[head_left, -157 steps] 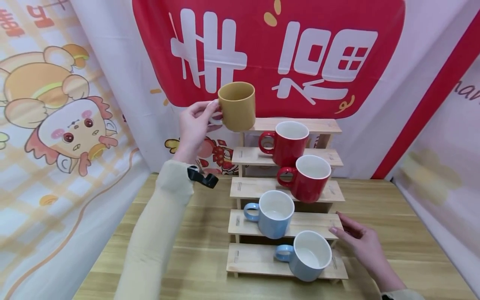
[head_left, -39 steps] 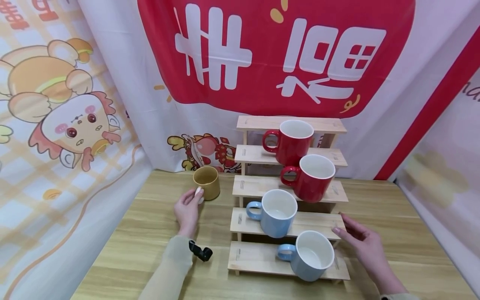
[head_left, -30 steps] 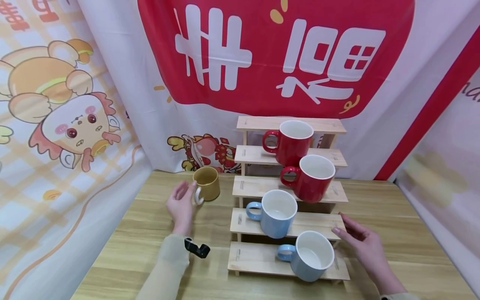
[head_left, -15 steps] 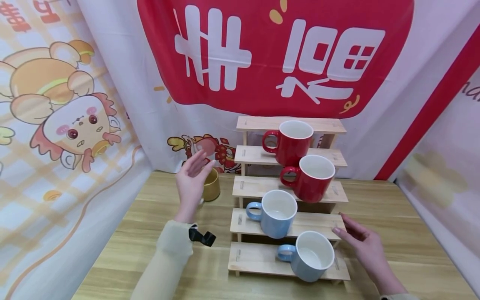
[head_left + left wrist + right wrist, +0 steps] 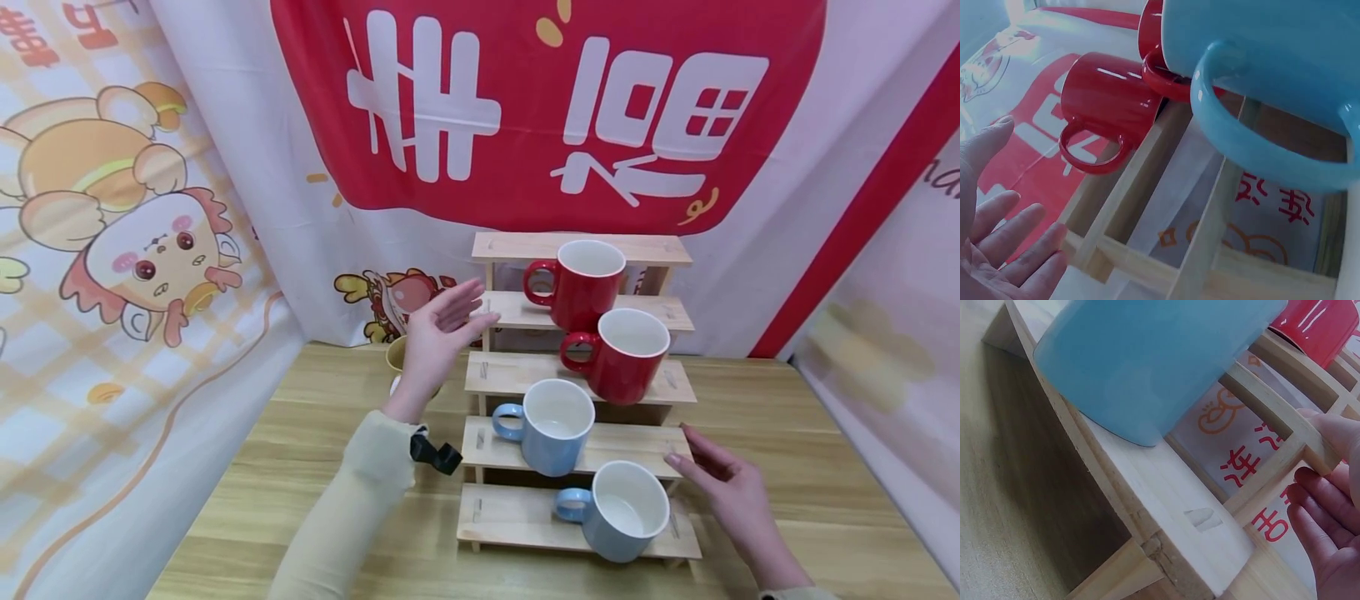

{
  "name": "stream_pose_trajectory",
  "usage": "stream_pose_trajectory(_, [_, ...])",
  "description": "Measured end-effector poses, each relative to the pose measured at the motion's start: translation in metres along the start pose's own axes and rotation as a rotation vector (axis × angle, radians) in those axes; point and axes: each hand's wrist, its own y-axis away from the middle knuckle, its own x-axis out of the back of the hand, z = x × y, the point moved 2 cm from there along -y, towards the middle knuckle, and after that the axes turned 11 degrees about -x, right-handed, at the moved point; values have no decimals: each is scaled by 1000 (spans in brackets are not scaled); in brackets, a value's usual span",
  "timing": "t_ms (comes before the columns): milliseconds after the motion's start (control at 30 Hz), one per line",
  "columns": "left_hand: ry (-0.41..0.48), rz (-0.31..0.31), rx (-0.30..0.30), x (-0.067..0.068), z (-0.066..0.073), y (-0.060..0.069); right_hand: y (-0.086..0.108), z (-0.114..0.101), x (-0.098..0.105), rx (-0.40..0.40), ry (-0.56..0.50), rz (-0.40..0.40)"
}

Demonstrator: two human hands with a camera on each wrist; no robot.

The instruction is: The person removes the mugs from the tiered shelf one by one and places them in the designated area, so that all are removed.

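Note:
My left hand (image 5: 437,343), fingers spread and holding nothing, hovers left of the stepped wooden rack (image 5: 504,518). It partly covers a mustard-yellow mug (image 5: 394,357) on the table. In the left wrist view the left hand (image 5: 1013,250) is apart from a red mug (image 5: 1107,94). My right hand (image 5: 729,492) grips the rack's right side at the second step from the bottom, thumb on the shelf end. Two red mugs, an upper one (image 5: 588,287) and a lower one (image 5: 628,360), stand above two light-blue mugs, one higher (image 5: 557,433) and one lower (image 5: 624,517); all handles point left.
The top shelf (image 5: 517,245) of the rack bears no mug. Wood-grain table (image 5: 315,467) extends on both sides of the rack. A printed cloth (image 5: 442,200) hangs behind, and more printed cloth (image 5: 112,400) closes off the left.
My left hand carried the yellow mug down from above the top shelf, set it on the table at the back left and let go. It then rose and moved right. The right hand stayed put.

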Motion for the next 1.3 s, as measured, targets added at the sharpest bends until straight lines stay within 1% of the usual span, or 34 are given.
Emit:
stream_pose_trajectory(233, [0,-83,-2,-17,7,-13,1,-1,0,1,7,9])
stream_pose_trajectory(400, [-3,-134,21,-28,7,-23,0,-2,0,-3,17,8])
stream_pose_trajectory(633, [1,-163,55,-39,6,-41,-1,0,1,-10,27,8])
stream_pose_trajectory(800, [-4,-204,78,-44,5,-50,-2,1,1,-17,34,14])
stream_pose_trajectory(1000, [44,-205,117,-53,4,-57,-2,2,0,-5,32,21])
stream_pose_trajectory(1133, [64,-219,147,-57,2,-60,-2,2,0,-2,38,20])
stream_pose_trajectory(1300, [50,-235,188,-63,0,-64,-3,2,0,-16,43,12])
